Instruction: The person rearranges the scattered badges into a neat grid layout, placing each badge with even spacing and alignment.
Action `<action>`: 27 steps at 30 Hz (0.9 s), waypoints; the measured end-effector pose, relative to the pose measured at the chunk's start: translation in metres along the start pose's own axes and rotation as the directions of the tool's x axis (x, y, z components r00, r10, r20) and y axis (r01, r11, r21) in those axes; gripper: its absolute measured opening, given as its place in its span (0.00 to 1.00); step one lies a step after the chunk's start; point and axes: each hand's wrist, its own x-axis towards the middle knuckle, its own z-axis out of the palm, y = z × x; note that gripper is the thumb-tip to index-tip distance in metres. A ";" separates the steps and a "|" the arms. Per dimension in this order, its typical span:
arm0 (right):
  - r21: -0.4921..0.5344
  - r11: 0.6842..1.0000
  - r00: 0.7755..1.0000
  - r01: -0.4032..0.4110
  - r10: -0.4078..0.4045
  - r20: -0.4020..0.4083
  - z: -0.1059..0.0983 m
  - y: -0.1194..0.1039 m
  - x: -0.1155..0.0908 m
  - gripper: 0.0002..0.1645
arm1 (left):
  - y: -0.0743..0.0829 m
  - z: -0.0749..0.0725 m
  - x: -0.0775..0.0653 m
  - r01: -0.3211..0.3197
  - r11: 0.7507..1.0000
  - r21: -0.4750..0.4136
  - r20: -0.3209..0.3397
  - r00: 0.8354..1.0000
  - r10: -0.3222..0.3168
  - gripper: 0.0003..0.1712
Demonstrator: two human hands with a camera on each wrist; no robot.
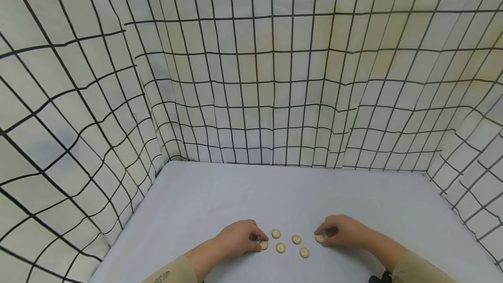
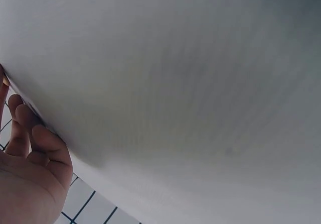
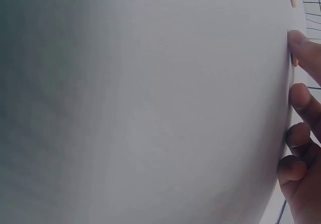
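Several round beige buttons, each with small dark marks in the middle, lie on the white-covered table. In the head view my left hand [image 1: 239,237] pinches the leftmost button [image 1: 263,245] between thumb and index finger. My right hand [image 1: 345,230] has its thumb and index finger at the edges of the rightmost button [image 1: 320,239]. Between the hands lie the other buttons, among them an upper left one [image 1: 276,233] and a lower right one [image 1: 304,252]. In the right wrist view, the thumb [image 3: 297,39] partly covers a button [image 3: 295,61]. The left wrist view shows curled fingers [image 2: 47,141] against the cloth.
The white tabletop [image 1: 291,195] stretches behind the hands to a wall with a black grid [image 1: 271,82]. Similar gridded side walls stand at the left [image 1: 70,112] and right. A small black object [image 1: 381,277] shows beside the right sleeve.
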 end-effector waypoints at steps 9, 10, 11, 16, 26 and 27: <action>0.025 1.000 1.000 0.002 -0.002 0.014 0.000 0.004 0.003 0.13 | 0.000 -0.006 0.000 -0.003 1.000 -0.026 0.025 1.000 0.004 0.14; 0.026 1.000 1.000 -0.001 0.001 0.014 0.000 0.005 0.003 0.13 | 0.000 -0.006 0.000 -0.004 1.000 -0.031 0.025 1.000 0.005 0.14; 0.030 1.000 1.000 -0.005 0.004 0.014 0.000 0.006 0.004 0.13 | -0.001 -0.006 0.000 -0.006 0.999 -0.034 0.026 1.000 0.007 0.14; 0.056 0.998 1.000 -0.005 0.004 0.015 -0.001 0.006 0.003 0.13 | -0.003 -0.006 0.001 -0.002 0.998 -0.069 0.031 1.000 0.004 0.14; 0.092 0.996 1.000 -0.021 0.021 0.000 -0.003 0.003 0.000 0.13 | -0.005 -0.005 0.003 -0.007 0.993 -0.117 0.042 0.999 0.012 0.13; 0.092 0.996 1.000 -0.021 0.022 -0.002 -0.003 0.004 0.000 0.13 | -0.005 -0.005 0.003 -0.007 0.993 -0.118 0.044 0.999 0.012 0.13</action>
